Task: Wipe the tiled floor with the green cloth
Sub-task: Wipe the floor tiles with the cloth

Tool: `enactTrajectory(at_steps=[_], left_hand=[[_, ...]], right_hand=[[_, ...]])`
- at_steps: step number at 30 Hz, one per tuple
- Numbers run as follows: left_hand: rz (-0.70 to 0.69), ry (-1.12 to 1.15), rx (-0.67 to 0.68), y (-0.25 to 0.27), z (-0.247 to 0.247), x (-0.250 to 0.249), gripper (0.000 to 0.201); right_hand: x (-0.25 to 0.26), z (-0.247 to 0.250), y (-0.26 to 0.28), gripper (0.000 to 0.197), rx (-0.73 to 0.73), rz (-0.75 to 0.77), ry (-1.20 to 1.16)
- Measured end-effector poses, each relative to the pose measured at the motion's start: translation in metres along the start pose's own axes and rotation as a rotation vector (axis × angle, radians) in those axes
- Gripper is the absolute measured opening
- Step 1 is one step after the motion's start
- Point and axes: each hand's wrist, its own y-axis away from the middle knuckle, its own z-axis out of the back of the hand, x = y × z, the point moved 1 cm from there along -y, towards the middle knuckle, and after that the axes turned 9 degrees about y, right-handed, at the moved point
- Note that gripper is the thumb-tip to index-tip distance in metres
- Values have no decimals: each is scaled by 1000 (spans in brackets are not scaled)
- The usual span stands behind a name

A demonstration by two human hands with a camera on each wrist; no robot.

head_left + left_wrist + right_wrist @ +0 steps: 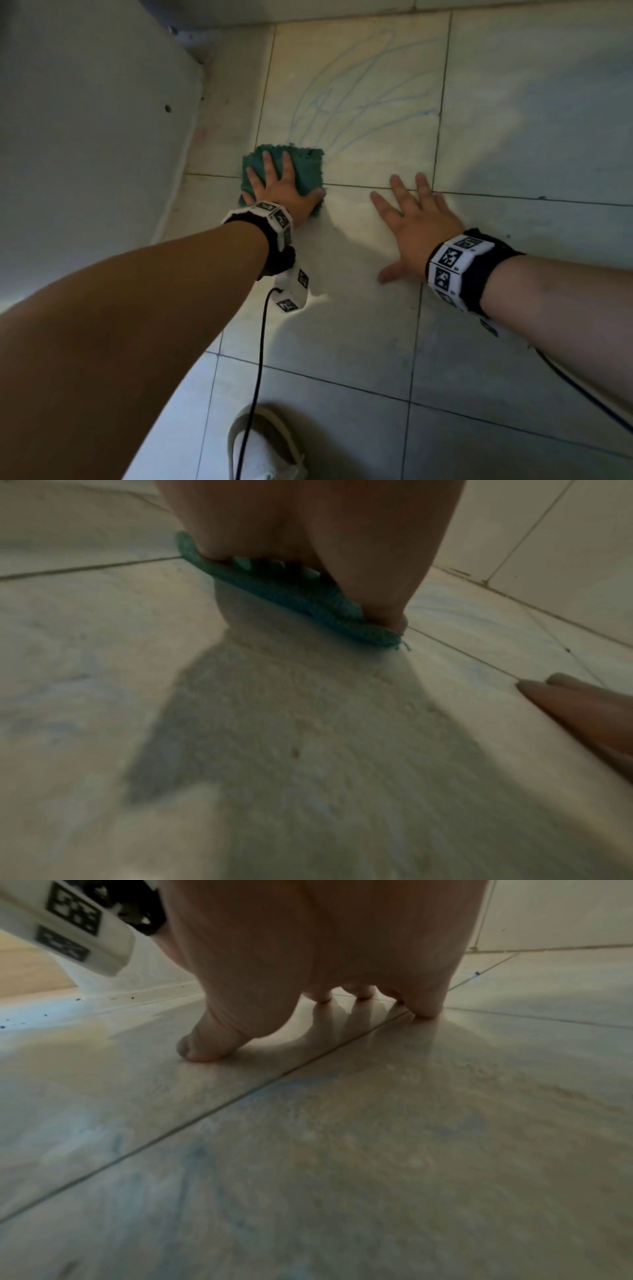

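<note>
A folded green cloth (pixel 306 164) lies on the pale tiled floor (pixel 359 325), at the near edge of blue scribble marks (pixel 349 99). My left hand (pixel 279 186) presses flat on the cloth with straight, spread fingers. In the left wrist view the cloth (pixel 281 593) shows as a thin teal edge under my palm (pixel 308 534). My right hand (pixel 416 219) rests flat on the bare tile to the right of the cloth, fingers spread, holding nothing. The right wrist view has my right hand (pixel 325 961) with its thumb and fingertips touching the floor (pixel 342 1150).
A pale wall or panel (pixel 85 120) rises on the left, close to the cloth. A sandalled foot (pixel 263 445) stands at the bottom middle. Black cables (pixel 260 342) trail from both wrist bands. Faint blue smears show on the tile (pixel 198 1153) near my right hand.
</note>
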Motion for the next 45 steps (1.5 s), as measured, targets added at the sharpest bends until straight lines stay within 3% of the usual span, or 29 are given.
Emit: enactTrajectory(at_steps=[9, 15, 20, 24, 27, 33, 39, 45], left_hand=[[-126, -76, 2, -33, 14, -50, 98], [-252, -157, 44, -24, 6, -84, 98], [-351, -204, 94, 5, -23, -103, 77], [-340, -193, 139, 10, -21, -100, 78], [-324, -123, 154, 7, -19, -101, 67], [-241, -81, 91, -7, -13, -96, 76], [-92, 12, -10, -53, 29, -69, 76], [-41, -13, -1, -68, 39, -75, 77]], right_hand=[[-3, 3, 3, 139, 8, 8, -64], [-12, 12, 4, 135, 19, -13, -52], [-17, 11, 4, 137, 11, -67, -30], [-37, 18, 2, 137, -32, -165, -79], [-56, 30, -4, 137, 12, -234, -89], [-60, 40, -17, 146, 94, -186, -96], [-62, 50, -32, 148, 160, -177, -127], [-61, 53, -37, 148, 208, -168, -122]])
